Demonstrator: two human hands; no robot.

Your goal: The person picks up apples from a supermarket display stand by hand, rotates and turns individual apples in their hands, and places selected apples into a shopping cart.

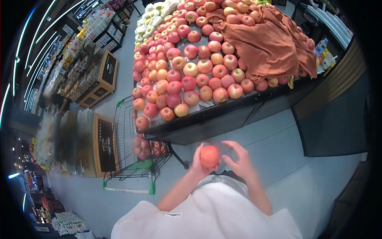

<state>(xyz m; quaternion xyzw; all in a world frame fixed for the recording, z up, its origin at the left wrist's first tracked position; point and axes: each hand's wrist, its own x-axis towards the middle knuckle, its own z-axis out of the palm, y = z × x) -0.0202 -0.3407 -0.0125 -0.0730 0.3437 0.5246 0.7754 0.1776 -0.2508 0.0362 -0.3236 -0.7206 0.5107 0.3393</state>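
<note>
One red apple (209, 156) rests in my left hand (200, 164), whose fingers curl around its side and underneath. Just to the right of the apple is my right hand (238, 158), empty, with its fingers apart and not touching the fruit. Beyond both hands, a black-edged display stand (191, 118) holds many loose red and yellowish apples (188, 83). A rust-brown cloth (266, 44) lies crumpled over the right part of the apples.
A green and black shopping cart (129, 188) with bagged apples (141, 148) stands left of the stand. Wooden-sided shelves (97, 145) line the left. A plastic bottle (320, 47) is at the stand's right end. Pale fruit in foam nets (153, 18) sits at the far left corner.
</note>
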